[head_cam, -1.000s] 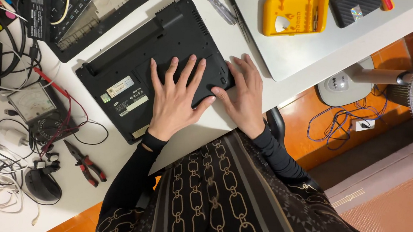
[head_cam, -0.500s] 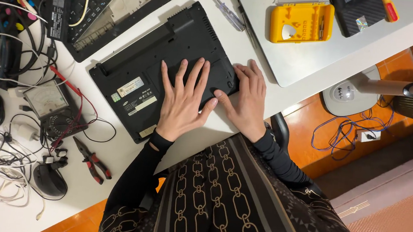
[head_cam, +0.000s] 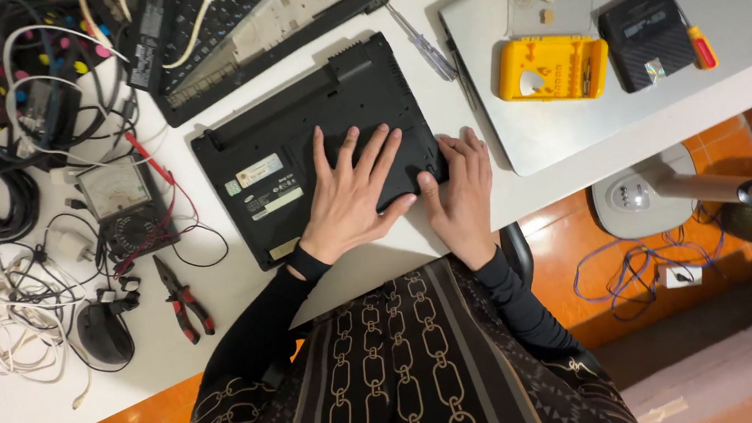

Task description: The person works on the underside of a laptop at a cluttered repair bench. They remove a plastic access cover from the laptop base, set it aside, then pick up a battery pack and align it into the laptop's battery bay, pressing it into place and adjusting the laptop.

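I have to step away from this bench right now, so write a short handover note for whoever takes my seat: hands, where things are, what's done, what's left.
Left hand: flat, fingers spread, on the underside of the black laptop.
Right hand: pressed on the laptop's near right corner; holds no tool.
Laptop lies upside down on the white table, bottom cover in place.
Within reach: clear-handled screwdriver, yellow bit case on the silver laptop, red-handled pliers, multimeter.
Done: laptop flipped, base up.
Left: seemingly opening the base; whether screws are out is not visible.
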